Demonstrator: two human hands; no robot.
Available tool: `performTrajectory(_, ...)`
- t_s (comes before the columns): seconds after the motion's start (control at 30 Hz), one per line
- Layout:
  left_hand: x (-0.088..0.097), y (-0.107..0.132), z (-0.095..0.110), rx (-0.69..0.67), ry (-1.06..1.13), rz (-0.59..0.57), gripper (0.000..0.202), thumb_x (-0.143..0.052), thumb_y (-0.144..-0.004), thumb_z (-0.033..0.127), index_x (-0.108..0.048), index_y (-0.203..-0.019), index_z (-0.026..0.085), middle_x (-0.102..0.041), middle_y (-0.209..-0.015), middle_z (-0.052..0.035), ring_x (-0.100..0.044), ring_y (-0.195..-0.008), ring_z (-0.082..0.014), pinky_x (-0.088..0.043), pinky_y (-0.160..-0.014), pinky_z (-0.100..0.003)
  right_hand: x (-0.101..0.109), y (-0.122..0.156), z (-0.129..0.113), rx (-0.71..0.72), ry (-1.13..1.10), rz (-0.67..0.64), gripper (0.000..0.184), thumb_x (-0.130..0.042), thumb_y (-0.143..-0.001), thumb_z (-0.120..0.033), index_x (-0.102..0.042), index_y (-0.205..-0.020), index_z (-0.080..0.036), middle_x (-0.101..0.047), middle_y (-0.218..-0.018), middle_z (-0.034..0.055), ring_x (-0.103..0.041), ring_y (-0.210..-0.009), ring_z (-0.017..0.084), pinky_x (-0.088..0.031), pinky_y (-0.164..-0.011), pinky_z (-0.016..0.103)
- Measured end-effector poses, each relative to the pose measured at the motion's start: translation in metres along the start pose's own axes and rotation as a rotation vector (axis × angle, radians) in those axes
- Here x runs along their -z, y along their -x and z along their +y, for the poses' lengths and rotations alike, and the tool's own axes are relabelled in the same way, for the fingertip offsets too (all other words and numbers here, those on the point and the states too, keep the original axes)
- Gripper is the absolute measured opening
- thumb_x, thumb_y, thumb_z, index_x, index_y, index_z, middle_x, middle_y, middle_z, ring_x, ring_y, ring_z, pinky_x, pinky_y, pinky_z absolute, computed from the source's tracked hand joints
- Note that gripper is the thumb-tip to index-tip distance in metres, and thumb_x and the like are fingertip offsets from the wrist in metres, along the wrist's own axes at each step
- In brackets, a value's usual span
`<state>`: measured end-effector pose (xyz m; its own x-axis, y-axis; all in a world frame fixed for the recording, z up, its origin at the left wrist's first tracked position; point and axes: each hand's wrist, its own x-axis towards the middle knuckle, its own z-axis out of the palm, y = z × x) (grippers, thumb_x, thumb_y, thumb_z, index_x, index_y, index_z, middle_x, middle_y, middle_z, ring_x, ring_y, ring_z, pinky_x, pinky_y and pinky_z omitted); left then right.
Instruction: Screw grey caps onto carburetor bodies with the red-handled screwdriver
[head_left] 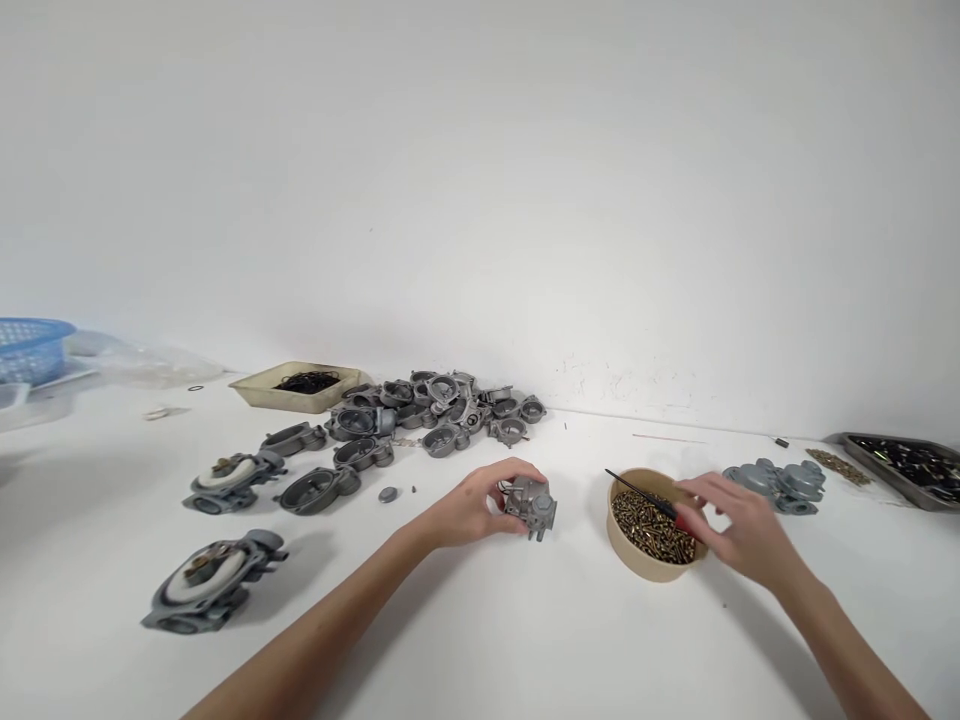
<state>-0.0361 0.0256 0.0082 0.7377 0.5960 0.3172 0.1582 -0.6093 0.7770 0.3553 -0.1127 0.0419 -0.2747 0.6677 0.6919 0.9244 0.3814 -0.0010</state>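
My left hand (472, 505) grips a small grey metal carburetor body (531, 503) that rests on the white table. My right hand (739, 530) is over the right rim of a round tan bowl (626, 555) full of small brass screws (649, 530). Its fingers are closed on a screwdriver (645, 495) with a red handle and a black shaft, which lies across the bowl pointing left.
A pile of grey cast housings (442, 405) lies behind. Larger assemblies (214, 580) sit at left. A beige tray with black rings (304, 385), a blue basket (30, 345), two grey parts (780, 483) and a dark tray (904, 465) ring the table.
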Motion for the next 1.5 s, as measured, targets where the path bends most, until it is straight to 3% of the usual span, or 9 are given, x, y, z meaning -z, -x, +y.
performTrajectory(0.03, -0.001, 0.0, 0.0, -0.002, 0.003, 0.007, 0.048, -0.082, -0.085, 0.039, -0.067, -0.128, 0.025, -0.066, -0.13, -0.01, -0.063, -0.112, -0.0278, -0.052, -0.078, -0.031, -0.004, -0.004, -0.008, -0.007, 0.005, -0.194, 0.024, -0.057, -0.101, -0.036, -0.075, -0.115, -0.027, -0.08, -0.1, 0.0031, -0.075, -0.076, 0.016, -0.058, -0.064, 0.027)
performTrajectory(0.1, -0.004, -0.001, 0.001, -0.006, 0.015, 0.021, 0.048, -0.081, -0.085, 0.04, -0.067, -0.128, 0.024, -0.066, -0.13, -0.0102, -0.063, -0.111, -0.0272, -0.051, -0.078, -0.031, -0.008, -0.013, -0.016, -0.025, 0.02, -0.356, 0.026, -0.057, -0.099, -0.03, -0.074, -0.118, -0.027, -0.081, -0.102, 0.0037, -0.076, -0.075, 0.019, -0.056, -0.062, 0.03)
performTrajectory(0.23, -0.013, -0.002, 0.004, 0.02, 0.06, 0.035, 0.047, -0.08, -0.083, 0.036, -0.067, -0.126, 0.023, -0.065, -0.129, -0.0104, -0.063, -0.11, -0.027, -0.049, -0.077, -0.032, -0.009, -0.033, -0.009, -0.063, 0.05, -0.44, 0.023, -0.059, -0.092, -0.021, -0.076, -0.106, -0.027, -0.082, -0.088, 0.0018, -0.076, -0.07, 0.021, -0.051, -0.058, 0.029)
performTrajectory(0.4, -0.036, -0.001, 0.012, 0.037, 0.056, 0.133, 0.044, -0.079, -0.079, 0.028, -0.069, -0.122, 0.027, -0.064, -0.128, -0.0079, -0.06, -0.111, -0.0273, -0.047, -0.074, -0.03, -0.016, -0.037, 0.0, -0.085, 0.066, -0.416, 0.019, -0.062, -0.09, -0.018, -0.074, -0.103, -0.026, -0.08, -0.084, 0.0016, -0.075, -0.069, 0.021, -0.052, -0.057, 0.028)
performTrajectory(0.63, -0.067, 0.0, 0.022, 0.02, 0.149, 0.173, 0.044, -0.079, -0.081, 0.026, -0.069, -0.123, 0.029, -0.062, -0.123, -0.0066, -0.06, -0.106, -0.0257, -0.048, -0.074, -0.03, -0.024, -0.016, -0.011, 0.042, 0.063, -0.235, 0.027, -0.052, -0.103, -0.023, -0.072, -0.121, -0.021, -0.073, -0.123, 0.0145, -0.074, -0.099, 0.024, -0.06, -0.078, 0.036)
performTrajectory(0.9, -0.07, 0.006, 0.017, 0.044, 0.25, 0.076, 0.045, -0.081, -0.086, 0.037, -0.071, -0.13, 0.035, -0.045, -0.145, -0.0088, -0.058, -0.116, -0.0287, -0.057, -0.081, -0.035, -0.031, -0.013, -0.031, 0.2, 0.053, -0.307, 0.024, -0.059, -0.092, -0.002, -0.076, -0.093, -0.02, -0.077, -0.091, 0.0045, -0.069, -0.079, 0.016, -0.047, -0.062, 0.026)
performTrajectory(1.2, -0.063, 0.004, 0.014, -0.064, 0.237, 0.032, 0.038, -0.073, -0.094, 0.038, -0.071, -0.131, 0.032, -0.053, -0.135, -0.0099, -0.064, -0.102, -0.0241, -0.056, -0.076, -0.033, -0.03, -0.023, -0.032, 0.145, 0.105, -0.483, 0.028, -0.066, -0.094, -0.011, -0.077, -0.07, -0.022, -0.074, -0.072, 0.0043, -0.061, -0.08, 0.02, -0.046, -0.068, 0.029)
performTrajectory(1.37, -0.055, 0.004, 0.022, -0.108, 0.169, -0.033, 0.037, -0.066, -0.097, 0.032, -0.07, -0.133, 0.033, -0.059, -0.138, -0.0097, -0.058, -0.123, -0.0311, -0.055, -0.096, -0.042, -0.03, -0.028, -0.038, 0.104, 0.157, -0.545, 0.027, -0.068, -0.083, -0.001, -0.075, -0.069, -0.022, -0.071, -0.068, 0.0055, -0.06, -0.081, 0.023, -0.043, -0.067, 0.032)
performTrajectory(1.5, -0.053, 0.004, 0.024, -0.114, 0.152, -0.034, 0.036, -0.056, -0.1, 0.025, -0.073, -0.131, 0.034, -0.054, -0.149, -0.0075, -0.053, -0.135, -0.032, -0.039, -0.119, -0.053, -0.032, -0.031, -0.043, 0.071, 0.195, -0.567, 0.028, -0.068, -0.074, 0.003, -0.072, -0.064, -0.023, -0.064, -0.059, 0.0067, -0.061, -0.082, 0.025, -0.042, -0.066, 0.033)
